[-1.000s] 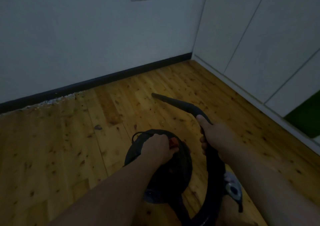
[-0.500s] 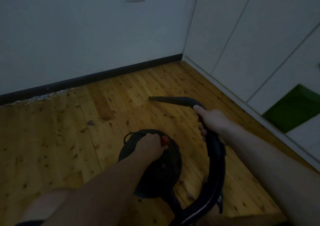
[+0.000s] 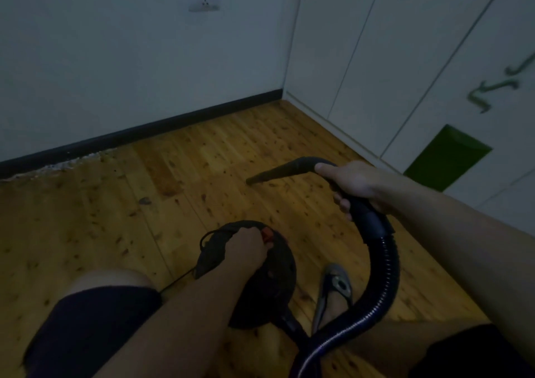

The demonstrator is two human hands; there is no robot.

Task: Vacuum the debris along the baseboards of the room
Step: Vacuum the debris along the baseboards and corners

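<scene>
One wooden floor (image 3: 86, 233) and one black baseboard (image 3: 144, 128) with a debris strip (image 3: 52, 169) at left; one vacuum canister (image 3: 260, 285) at lower centre, left hand (image 3: 246, 247) gripping its top; one hose nozzle (image 3: 283, 170), right hand (image 3: 353, 180) wrapped around it.

- my right hand (image 3: 357, 183) swung the nozzle (image 3: 279, 172) round; it pointed away toward the wall, now it points left across the floor
- view tipped down; my knee (image 3: 111, 280) and a slippered foot (image 3: 335, 286) came into frame
- green wall marks (image 3: 492, 89) showed up on the right
</scene>
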